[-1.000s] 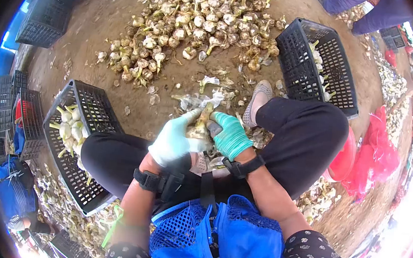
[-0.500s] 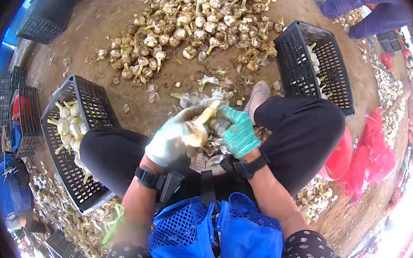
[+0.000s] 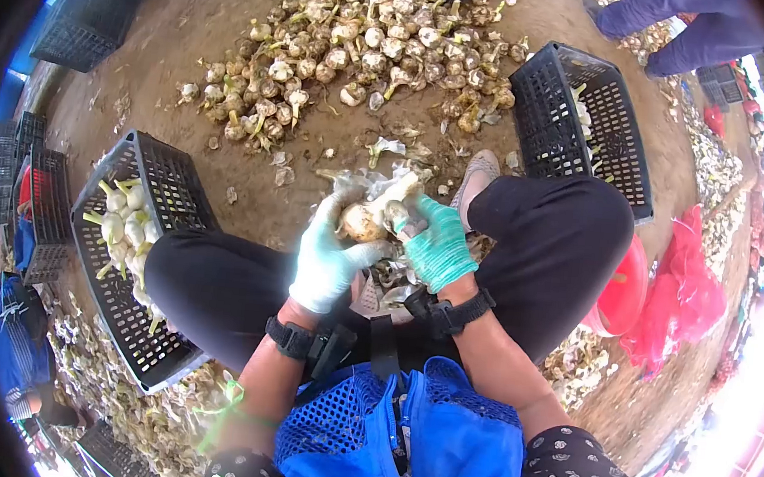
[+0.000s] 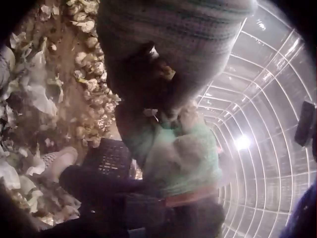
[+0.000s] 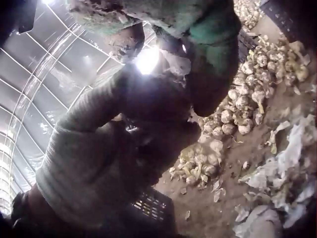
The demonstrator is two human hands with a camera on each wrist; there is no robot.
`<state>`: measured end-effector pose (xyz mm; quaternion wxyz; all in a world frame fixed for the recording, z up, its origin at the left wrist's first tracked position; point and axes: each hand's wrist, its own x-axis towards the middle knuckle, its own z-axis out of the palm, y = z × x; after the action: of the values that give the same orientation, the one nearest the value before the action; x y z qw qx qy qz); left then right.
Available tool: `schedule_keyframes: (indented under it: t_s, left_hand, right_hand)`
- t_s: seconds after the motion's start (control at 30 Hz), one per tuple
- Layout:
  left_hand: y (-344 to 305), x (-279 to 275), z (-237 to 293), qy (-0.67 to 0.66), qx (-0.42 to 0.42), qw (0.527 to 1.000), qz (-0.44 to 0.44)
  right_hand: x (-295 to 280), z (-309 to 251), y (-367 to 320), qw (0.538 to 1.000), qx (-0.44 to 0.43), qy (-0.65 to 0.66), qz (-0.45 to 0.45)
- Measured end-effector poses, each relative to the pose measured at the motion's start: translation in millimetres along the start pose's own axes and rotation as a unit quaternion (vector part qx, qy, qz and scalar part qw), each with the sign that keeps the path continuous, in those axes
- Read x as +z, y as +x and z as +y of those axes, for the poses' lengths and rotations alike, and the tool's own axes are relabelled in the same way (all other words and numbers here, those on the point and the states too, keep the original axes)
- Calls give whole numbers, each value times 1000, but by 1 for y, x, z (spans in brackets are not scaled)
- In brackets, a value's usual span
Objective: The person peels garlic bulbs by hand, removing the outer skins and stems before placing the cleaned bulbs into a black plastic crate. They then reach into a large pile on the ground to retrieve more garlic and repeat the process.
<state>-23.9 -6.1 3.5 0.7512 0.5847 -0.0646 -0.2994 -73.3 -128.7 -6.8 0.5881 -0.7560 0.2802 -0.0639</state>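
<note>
A garlic bulb is held between the two gloved hands above the lap, its pale stem and loose skin pointing away from the body. The left hand, in a whitish glove, grips the bulb from the left with fingers curled behind it. From the other side the right hand, in a green glove with a dirty grey thumb, pinches the stem and skin beside the bulb. Both wrist views show the gloves close together, with the bulb mostly in dark shadow; the left glove fills the top of the left wrist view.
A heap of unpeeled garlic lies on the dirt floor ahead. Black crates with cleaned white garlic stand at the left and right. Peeled skins litter the ground by the shoe. A red net bag lies right.
The bulb has turned in the left hand, showing its rounded side beside the right thumb. Both hands have shifted slightly, the left wrist moving a little to the right.
</note>
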Motion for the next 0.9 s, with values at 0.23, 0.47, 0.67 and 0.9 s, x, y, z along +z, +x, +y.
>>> schedule_keyframes:
  t_s: [0.23,0.47,0.67,0.9]
  left_hand:
    - [2,3,-9,440,200,873,66]
    - [1,0,-9,446,174,877,52]
    - [4,-9,-17,296,126,943,86]
    - [6,-4,-10,447,216,865,76]
  right_hand:
    - [9,1,5,983,-1,-178,34]
    - [2,7,9,988,-49,-145,-4]
    - [-9,9,6,991,90,-11,-97]
    - [-5,15,9,991,78,-8,-104]
